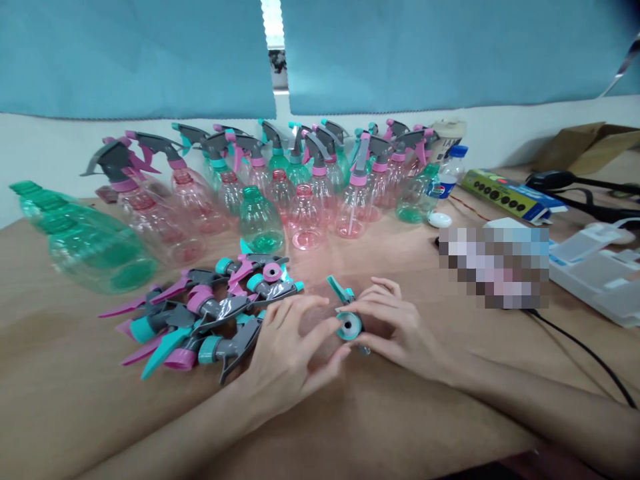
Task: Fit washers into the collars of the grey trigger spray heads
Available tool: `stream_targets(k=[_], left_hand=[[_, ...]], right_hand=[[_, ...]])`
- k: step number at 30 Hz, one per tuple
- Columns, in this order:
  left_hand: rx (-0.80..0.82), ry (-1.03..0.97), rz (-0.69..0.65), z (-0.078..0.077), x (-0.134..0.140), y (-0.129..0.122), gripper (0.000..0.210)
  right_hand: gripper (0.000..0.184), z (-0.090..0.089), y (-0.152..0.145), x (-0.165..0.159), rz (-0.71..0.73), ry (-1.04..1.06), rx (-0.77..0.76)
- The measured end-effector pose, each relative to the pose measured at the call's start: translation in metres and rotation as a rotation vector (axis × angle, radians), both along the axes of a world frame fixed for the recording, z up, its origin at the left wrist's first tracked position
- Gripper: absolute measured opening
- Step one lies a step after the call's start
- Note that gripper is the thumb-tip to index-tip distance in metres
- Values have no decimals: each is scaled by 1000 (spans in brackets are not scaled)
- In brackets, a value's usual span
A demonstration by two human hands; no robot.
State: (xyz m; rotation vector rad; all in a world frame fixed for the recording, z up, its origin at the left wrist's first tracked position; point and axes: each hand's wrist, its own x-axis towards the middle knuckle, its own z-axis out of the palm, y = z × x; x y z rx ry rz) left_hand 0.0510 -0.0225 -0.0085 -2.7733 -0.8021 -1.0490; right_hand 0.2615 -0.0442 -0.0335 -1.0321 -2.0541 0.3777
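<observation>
Both my hands meet low at the table's centre around one spray trigger head with a teal screw collar facing me and a teal lever sticking up. My right hand grips its body from the right. My left hand touches the collar with thumb and fingertips. A pile of loose trigger heads in grey, pink and teal lies just left of my left hand. Behind it stand an open green bottle and open pink bottles.
Several assembled pink and green spray bottles fill the back of the table. Green bottles lie at the left. A power strip box, white plastic cases, a water bottle and black cables occupy the right.
</observation>
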Motion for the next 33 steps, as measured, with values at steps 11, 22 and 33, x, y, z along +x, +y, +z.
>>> stream_targets(k=[11,22,33], left_hand=[[-306,-69,-124,-1,2,-4,21],[-177,-39,25,-1,3,-1,14],[-450,-44,-96,1,6,-6,24]], right_hand=[[19,6,0,-2,-28,19,-44],[22,2,2,0,-18,1,-25],[20,6,2,-2,-30,-37,-5]])
